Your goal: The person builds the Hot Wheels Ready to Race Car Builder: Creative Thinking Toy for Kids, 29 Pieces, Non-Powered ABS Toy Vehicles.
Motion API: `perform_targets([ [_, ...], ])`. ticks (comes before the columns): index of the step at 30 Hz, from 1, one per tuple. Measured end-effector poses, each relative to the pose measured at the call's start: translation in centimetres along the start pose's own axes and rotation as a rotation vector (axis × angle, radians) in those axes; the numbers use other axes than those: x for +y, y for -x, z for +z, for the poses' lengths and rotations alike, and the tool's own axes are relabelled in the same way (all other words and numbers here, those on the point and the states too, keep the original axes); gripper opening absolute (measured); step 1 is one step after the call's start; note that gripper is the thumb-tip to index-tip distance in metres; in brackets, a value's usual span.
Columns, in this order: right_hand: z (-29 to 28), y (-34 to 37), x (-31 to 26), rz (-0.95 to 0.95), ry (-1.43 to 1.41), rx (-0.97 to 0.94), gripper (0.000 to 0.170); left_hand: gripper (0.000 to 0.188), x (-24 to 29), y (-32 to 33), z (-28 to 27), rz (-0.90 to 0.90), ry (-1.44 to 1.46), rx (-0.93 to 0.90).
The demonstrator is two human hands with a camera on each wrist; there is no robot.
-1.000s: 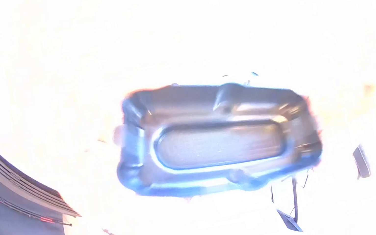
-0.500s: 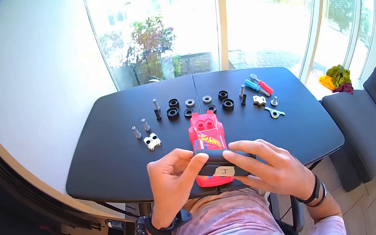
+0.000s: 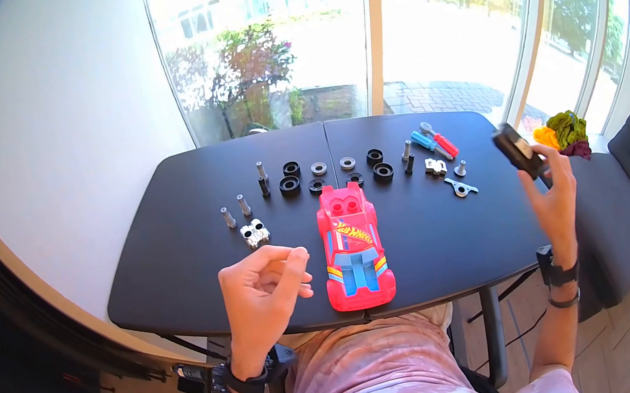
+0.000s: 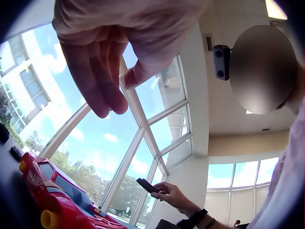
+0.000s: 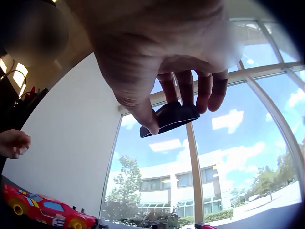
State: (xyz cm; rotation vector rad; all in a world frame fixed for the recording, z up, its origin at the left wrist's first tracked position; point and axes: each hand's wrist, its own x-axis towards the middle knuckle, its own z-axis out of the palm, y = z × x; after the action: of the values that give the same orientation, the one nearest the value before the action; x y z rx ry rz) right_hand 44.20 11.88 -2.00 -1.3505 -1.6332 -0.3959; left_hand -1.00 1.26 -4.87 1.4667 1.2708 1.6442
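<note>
My right hand (image 3: 556,202) is raised over the right edge of the table and pinches a black rectangular cover (image 3: 517,151) with a pale label. In the right wrist view, thumb and fingers grip the edges of this cover (image 5: 174,117). My left hand (image 3: 266,292) hovers in front of the table's near left part, its fingers loosely bent with nothing between them. Between the hands, a red toy car (image 3: 360,276) with blue windows and a yellow Hot Wheels logo lies on the black table (image 3: 442,258).
Behind the car stand several black wheels (image 3: 291,186) and grey rings (image 3: 347,164). Grey pegs (image 3: 229,217) and a silver engine-like part (image 3: 254,233) lie left; a blue-handled tool (image 3: 430,145), a red-handled tool (image 3: 447,148) and a grey bracket (image 3: 461,187) lie right. A dark bench (image 3: 612,205) holds coloured cloths (image 3: 567,131).
The black cover filled the head view, then sat in both hands above the car. The left hand has let go; the right hand has carried it away to the right, uncovering the car.
</note>
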Motion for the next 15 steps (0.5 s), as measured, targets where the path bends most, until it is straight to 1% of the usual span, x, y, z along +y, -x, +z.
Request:
perform_targets([
  [3, 0.4, 1.6, 8.7, 0.055, 0.143, 0.038, 0.042, 0.021, -0.4, -0.3, -0.8, 0.008, -0.010, 0.034],
  [6, 0.1, 4.1, 15.3, 0.216, 0.221, 0.000, 0.046, 0.022, -0.6, -0.5, -1.4, 0.012, -0.021, 0.064],
  [9, -0.7, 6.2, 19.5, 0.343, 0.294, -0.011, 0.047, 0.022, -0.5, -0.6, -1.8, 0.021, -0.040, 0.085],
  [10, -0.9, 6.9, 20.2, 0.387, 0.365, -0.016, 0.048, 0.022, -0.5, -0.6, -1.9, 0.025, -0.048, 0.090],
  [13, -0.6, 9.6, 26.3, 0.409, 0.510, 0.005, 0.049, 0.023, -0.4, -0.6, -2.0, 0.027, -0.048, 0.105],
  [15, -0.8, 10.4, 27.5, 0.506, 0.512, -0.080, 0.050, 0.023, -0.5, -0.7, -2.1, 0.031, -0.046, 0.108],
])
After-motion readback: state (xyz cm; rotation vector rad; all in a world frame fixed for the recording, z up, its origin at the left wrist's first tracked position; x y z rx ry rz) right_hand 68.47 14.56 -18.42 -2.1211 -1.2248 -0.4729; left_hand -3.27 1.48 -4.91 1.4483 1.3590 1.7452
